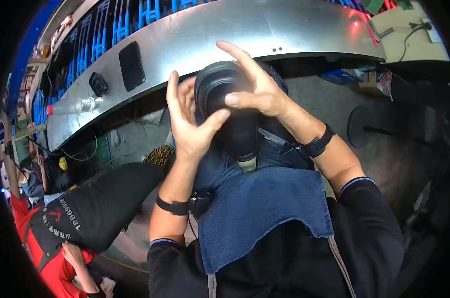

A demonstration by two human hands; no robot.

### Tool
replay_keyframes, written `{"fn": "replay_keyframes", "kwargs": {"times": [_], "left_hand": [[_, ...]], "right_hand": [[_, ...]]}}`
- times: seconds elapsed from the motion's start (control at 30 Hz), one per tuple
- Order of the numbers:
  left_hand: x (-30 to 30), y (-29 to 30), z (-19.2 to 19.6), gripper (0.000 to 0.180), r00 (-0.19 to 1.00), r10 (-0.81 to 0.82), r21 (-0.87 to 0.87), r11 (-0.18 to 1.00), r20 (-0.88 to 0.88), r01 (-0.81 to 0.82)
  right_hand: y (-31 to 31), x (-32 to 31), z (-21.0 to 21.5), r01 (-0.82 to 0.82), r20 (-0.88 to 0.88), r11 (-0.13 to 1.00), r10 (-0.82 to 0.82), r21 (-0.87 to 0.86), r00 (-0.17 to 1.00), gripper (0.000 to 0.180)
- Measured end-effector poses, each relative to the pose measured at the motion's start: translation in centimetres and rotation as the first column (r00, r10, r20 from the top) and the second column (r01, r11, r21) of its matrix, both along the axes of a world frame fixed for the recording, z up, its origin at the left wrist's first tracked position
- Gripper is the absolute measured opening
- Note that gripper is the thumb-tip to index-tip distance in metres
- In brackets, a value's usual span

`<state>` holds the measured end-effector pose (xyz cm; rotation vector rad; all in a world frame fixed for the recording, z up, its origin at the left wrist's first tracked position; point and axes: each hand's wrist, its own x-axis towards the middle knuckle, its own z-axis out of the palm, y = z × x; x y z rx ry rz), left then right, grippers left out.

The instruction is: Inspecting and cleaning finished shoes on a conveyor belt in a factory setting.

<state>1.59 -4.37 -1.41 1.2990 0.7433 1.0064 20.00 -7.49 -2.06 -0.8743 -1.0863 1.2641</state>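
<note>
A black rounded rubber part [219, 88], shaped like a thick ribbed boot with a narrower neck [242, 136], stands on my lap. My left hand [189, 119] presses its thumb and palm against the left side of it, fingers pointing up. My right hand [257, 84] cups the top and right side, thumb on the front, index finger stretched out. Both wrists carry black bands. A blue cloth [264, 208] lies over my thighs under the part.
A curved metal workbench [225, 30] runs across the top with a black phone [131, 65], a small black block [98, 83] and a plastic bottle [73, 105]. A person in red and black [61, 233] sits at the lower left. A round stool base [361, 126] stands right.
</note>
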Motion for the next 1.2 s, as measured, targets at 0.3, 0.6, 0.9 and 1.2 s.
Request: {"fn": "replay_keyframes", "kwargs": {"times": [0.3, 0.6, 0.9, 1.2], "left_hand": [[3.6, 4.4, -4.0, 0.076, 0.968, 0.021, 0.089, 0.996, -0.251, 0.001], [5.4, 3.7, -5.1, 0.064, 0.941, 0.095, 0.116, 0.991, -0.326, -0.06], [2.1, -1.0, -3.7, 0.086, 0.958, 0.238, -0.089, 0.963, -0.163, -0.254], [0.2, -1.3, 1.9, 0.061, 0.769, 0.346, -0.563, 0.826, 0.538, 0.023]], "right_hand": [[2.8, 0.9, -5.0, 0.164, 0.132, 0.987, -0.163, 0.004, 0.978, 0.066], [2.1, 1.5, -5.9, 0.286, 0.257, 0.958, -0.272, -0.02, 0.927, 0.052], [-5.2, -1.9, -4.3, 0.155, 0.125, 0.964, -0.13, -0.217, 0.984, 0.082], [-10.8, 4.3, 1.1, 0.213, 0.583, 0.969, -0.247, 0.127, 0.774, 0.059]]}}
